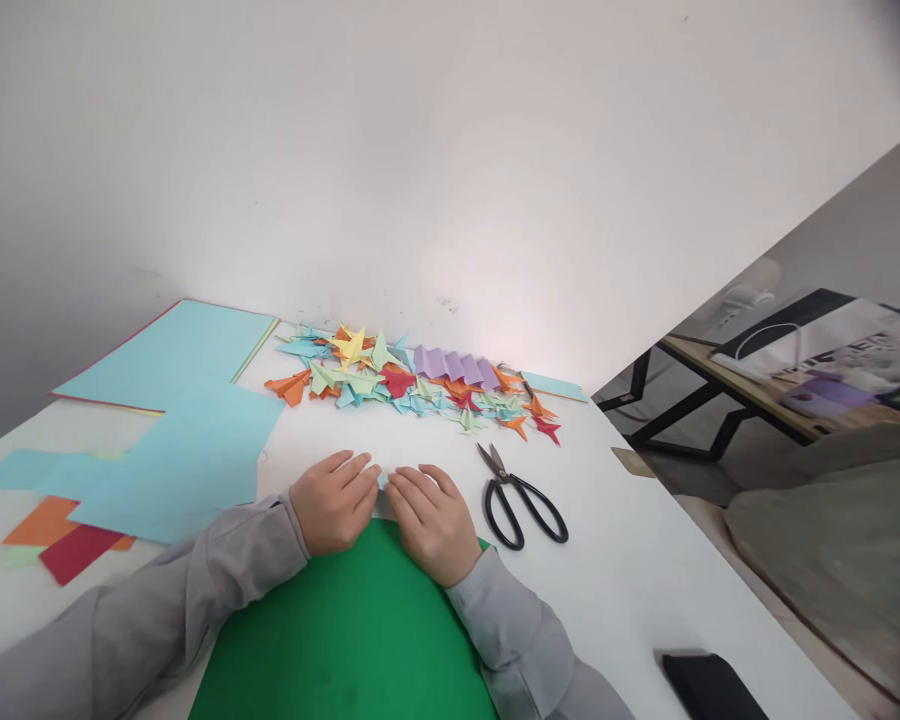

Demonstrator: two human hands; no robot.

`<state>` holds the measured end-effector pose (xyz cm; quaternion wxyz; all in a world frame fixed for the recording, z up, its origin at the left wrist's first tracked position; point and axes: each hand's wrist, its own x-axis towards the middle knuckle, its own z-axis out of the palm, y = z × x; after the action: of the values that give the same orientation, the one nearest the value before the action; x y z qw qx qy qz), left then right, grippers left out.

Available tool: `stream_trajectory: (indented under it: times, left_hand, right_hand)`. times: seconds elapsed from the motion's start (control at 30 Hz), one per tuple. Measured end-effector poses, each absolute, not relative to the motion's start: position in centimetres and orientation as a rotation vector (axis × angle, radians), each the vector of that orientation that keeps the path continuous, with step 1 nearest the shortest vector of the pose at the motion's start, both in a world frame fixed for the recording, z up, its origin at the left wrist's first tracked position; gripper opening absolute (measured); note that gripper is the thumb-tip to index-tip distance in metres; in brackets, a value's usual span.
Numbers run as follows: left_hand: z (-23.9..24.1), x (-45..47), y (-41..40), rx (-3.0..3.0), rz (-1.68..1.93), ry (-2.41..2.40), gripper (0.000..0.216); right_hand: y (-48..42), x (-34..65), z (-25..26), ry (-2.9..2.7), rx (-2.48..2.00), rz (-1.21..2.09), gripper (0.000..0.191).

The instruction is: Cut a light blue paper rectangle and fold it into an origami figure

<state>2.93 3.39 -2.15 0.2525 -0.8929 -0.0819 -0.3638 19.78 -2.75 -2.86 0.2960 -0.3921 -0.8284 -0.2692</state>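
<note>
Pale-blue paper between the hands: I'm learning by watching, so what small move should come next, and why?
Perhaps slide the fingers outward along the pale-blue paper, pressing gently: the left hand and right hand sit close together, with only a sliver of it showing between them.

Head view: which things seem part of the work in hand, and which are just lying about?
Likely part of the work:
pale paper between the left hand and right hand
scissors
loose coloured sheets
folded paper shapes

Likely just lying about:
black object, lower right
grey-green cloth, far right
</note>
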Motion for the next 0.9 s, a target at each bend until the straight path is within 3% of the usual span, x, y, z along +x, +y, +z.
stream_trajectory:
  times: [0.7, 0.77, 0.9]
  left_hand:
    - [-1.0, 0.8, 6.7, -2.41, -1.071, -0.378, 0.014]
    - [-1.1, 0.6, 7.0, -2.488, -1.185, -0.522, 0.014]
    - [-1.2, 2.0, 5.5, -2.841, -1.677, -0.993, 0.017]
  right_hand:
    - [-1.6, 24.3, -3.3, -1.862, -1.313, -0.842, 0.02]
    - [-1.5, 24.6, -3.4, -1.722, -1.343, -0.742, 0.017]
    - [-1.9, 23.1, -3.2, -1.519, -1.375, -0.061, 0.016]
